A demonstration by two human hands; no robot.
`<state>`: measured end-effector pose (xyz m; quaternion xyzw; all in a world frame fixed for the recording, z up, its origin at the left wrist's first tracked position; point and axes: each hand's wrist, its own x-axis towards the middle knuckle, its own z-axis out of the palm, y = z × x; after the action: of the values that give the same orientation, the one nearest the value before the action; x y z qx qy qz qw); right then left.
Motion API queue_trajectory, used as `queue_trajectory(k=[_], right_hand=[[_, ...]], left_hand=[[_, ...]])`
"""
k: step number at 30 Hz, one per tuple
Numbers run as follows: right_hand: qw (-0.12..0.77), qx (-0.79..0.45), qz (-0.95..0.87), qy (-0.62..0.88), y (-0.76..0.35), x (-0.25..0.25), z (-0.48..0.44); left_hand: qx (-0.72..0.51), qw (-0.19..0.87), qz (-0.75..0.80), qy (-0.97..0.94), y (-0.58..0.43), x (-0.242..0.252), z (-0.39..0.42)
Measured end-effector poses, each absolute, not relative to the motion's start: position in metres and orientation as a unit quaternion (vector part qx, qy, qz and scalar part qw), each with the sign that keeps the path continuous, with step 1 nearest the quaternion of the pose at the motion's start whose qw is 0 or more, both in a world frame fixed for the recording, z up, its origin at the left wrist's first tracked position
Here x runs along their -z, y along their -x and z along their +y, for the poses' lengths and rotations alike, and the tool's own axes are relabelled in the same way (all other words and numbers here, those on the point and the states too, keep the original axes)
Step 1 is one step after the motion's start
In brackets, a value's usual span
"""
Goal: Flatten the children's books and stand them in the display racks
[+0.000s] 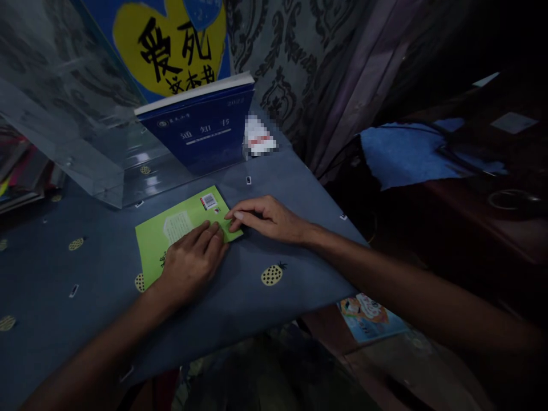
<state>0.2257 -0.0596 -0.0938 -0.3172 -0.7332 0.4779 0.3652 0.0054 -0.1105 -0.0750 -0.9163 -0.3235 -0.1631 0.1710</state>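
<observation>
I take the standing blue book [209, 128] as my landmark: the green booklet [182, 222] lies flat on the dark blue tablecloth [240, 285], just on the near side of that book, barcode face up. Its long axis slants, the left end closer to me and the right end reaching farther in toward the blue book, so a short edge with the barcode by it faces my right hand [274, 220]. My left hand [194, 254] is the nearer of the two; on the blue book's near side, it lies over the booklet's lower right part, palm down, fingers extended and close together, pressing rather than gripping, as I judge it. My right hand sits to the near right of the blue book, with its fingertips at the booklet's right edge; the fingers are softly bent, a gap shows between thumb and forefinger, and from this distance I cannot tell whether they pinch the cover or only touch it. The clear stand [109, 177] reaches out to the left of the blue book, and a blurred white item [259, 137] sits just to its right.
</observation>
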Motion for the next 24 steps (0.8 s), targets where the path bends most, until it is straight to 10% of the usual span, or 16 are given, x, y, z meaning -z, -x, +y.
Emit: queue_trajectory(k=[24], right_hand=[[0.375,-0.502,-0.709,0.325,-0.2262,0.0958,-0.0618]], left_hand=[[0.174,0.147,-0.331,0.916,-0.0085,0.0665,-0.1105]])
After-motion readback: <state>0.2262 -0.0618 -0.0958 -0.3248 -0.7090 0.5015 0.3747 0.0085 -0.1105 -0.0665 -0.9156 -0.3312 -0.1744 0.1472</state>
